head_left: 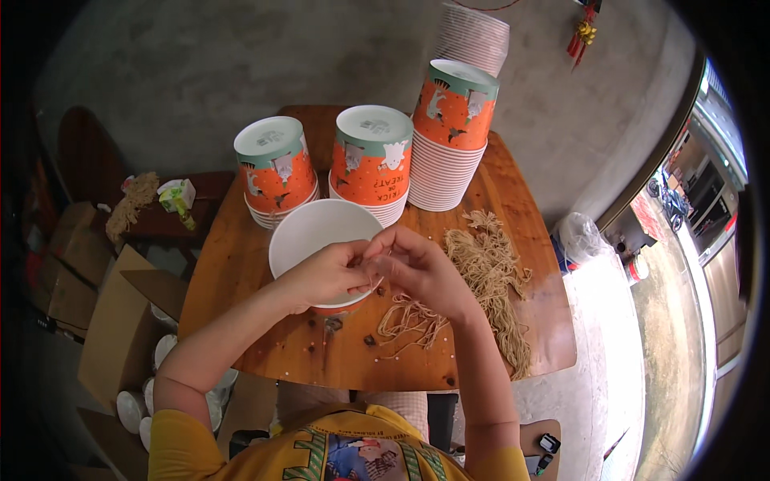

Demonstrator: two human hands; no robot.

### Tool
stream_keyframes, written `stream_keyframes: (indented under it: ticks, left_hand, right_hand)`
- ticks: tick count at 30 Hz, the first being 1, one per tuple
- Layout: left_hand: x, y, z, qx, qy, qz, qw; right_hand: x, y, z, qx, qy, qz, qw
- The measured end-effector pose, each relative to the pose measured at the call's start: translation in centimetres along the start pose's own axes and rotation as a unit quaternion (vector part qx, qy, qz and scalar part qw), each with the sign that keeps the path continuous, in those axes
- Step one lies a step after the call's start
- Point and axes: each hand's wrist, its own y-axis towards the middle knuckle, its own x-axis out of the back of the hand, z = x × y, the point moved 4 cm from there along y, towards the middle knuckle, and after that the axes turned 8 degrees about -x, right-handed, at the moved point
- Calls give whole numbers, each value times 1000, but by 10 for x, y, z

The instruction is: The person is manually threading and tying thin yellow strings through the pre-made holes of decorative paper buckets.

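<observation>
Over the right side of a white-lined paper bucket (301,236), my left hand (329,274) and my right hand (419,274) meet with fingertips pinched together. A thin, pale cord shows between them; its ends are mostly hidden by the fingers. The bucket stands mouth up on the wooden table (249,321), and a bit of its orange outside shows below my hands. Beside my right forearm lies a thick bundle of tan cords (489,276). Several loose pinkish cords (409,321) are spread just below my right hand.
Behind the bucket stand upside-down stacks of orange-and-green buckets: a left stack (277,180), a middle stack (370,180) and a taller right stack (441,172). An open carton (120,337) with white tubs is at lower left. More cord (132,208) hangs at a wooden chair.
</observation>
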Motion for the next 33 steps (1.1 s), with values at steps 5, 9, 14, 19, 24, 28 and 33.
stream_keyframes:
  ticks: [5, 9, 14, 19, 24, 28, 33]
  left_hand:
    - [-2, 0, 2, 26, -43, 100, 994]
    - [-2, 1, 1, 27, -47, 100, 994]
    - [-4, 3, 5, 46, -67, 64, 995]
    - [-4, 5, 8, 52, -64, 70, 994]
    - [-3, 6, 9, 71, -74, 72, 992]
    - [-4, 3, 5, 116, -110, 65, 985]
    - [-1, 0, 9, 142, -165, 27, 976]
  right_hand:
    - [18, 17, -21, 34, -42, -92, 994]
    - [19, 7, -24, 68, -180, -224, 955]
    - [21, -17, -47, 114, -152, -264, 946]
    - [-3, -35, -37, 162, -251, -294, 908]
    - [-23, -39, -32, 194, -301, -342, 869]
    - [-33, -36, -40, 185, -325, -342, 862]
    - [-34, -40, -36, 187, -334, -334, 861]
